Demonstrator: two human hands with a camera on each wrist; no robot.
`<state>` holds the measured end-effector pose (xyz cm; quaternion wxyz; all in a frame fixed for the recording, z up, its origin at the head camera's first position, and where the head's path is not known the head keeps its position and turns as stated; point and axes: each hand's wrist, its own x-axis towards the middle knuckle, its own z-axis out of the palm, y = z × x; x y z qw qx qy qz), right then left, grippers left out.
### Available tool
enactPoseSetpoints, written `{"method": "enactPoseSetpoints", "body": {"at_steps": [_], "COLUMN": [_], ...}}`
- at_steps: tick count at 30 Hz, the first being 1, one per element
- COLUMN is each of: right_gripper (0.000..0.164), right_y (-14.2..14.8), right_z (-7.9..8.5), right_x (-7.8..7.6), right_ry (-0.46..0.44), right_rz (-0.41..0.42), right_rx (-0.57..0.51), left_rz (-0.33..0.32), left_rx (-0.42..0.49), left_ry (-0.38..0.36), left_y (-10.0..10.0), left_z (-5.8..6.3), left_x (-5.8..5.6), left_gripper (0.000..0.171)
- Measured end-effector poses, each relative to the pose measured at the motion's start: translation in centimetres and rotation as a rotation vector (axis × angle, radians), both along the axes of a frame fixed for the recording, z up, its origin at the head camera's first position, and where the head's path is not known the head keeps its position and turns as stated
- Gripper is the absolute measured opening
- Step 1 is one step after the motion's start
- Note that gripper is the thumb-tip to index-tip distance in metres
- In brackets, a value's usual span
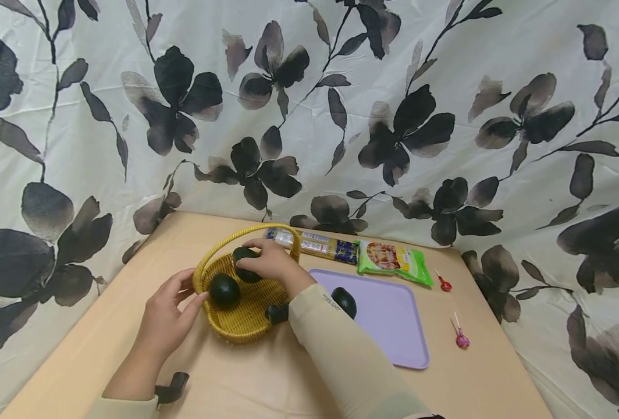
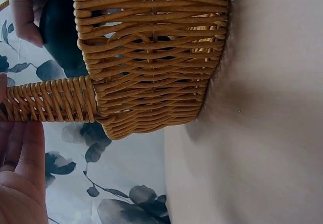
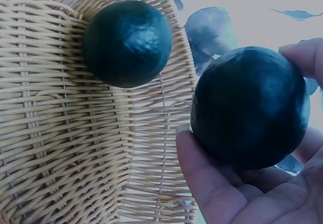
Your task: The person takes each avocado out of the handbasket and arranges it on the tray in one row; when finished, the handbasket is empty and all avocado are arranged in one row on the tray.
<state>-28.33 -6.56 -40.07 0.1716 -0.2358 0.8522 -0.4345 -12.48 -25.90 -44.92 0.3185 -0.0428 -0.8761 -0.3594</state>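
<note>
Left of centre in the head view, the right hand [image 1: 277, 265] grips a dark round fruit [image 1: 245, 269] by the rim of the yellow basket [image 1: 246, 317], whose handle the left hand [image 1: 169, 311] pinches. A second fruit [image 1: 224, 290] sits inside. Right of centre, a third fruit [image 1: 346, 302] lies on the lilac tray [image 1: 390, 308], with lollipops [image 1: 462, 340] at far right on the worktop [image 1: 477, 384].

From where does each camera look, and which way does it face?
Head: worn on the head, facing forward and down at the yellow wicker basket; left hand, right hand and sleeves show.
Left wrist: worn there, facing the basket's outer side; left hand at the handle and part of the right hand show.
Right wrist: worn there, looking into the basket; only the right hand shows, holding an avocado.
Wrist views share the basket and held avocado.
</note>
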Motion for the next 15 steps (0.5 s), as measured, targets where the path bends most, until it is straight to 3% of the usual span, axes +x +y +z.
{"method": "enactPoseSetpoints", "body": {"at_steps": [5,15], "right_gripper": [0.052,0.042], "right_y": [0.4,1.9], "right_z": [0.1,0.0], "right_x": [0.2,0.6], "right_ry": [0.057,0.05], "right_rz": [0.028,0.043], "right_rx": [0.004,-0.028], "left_rz": [0.001,0.007], "left_rx": [0.007,-0.005], "left_ry": [0.008,-0.013], "left_y": [0.0,0.3], "left_z": [0.1,0.2], "left_x": [0.0,0.0], "left_gripper": [0.059,0.058]}}
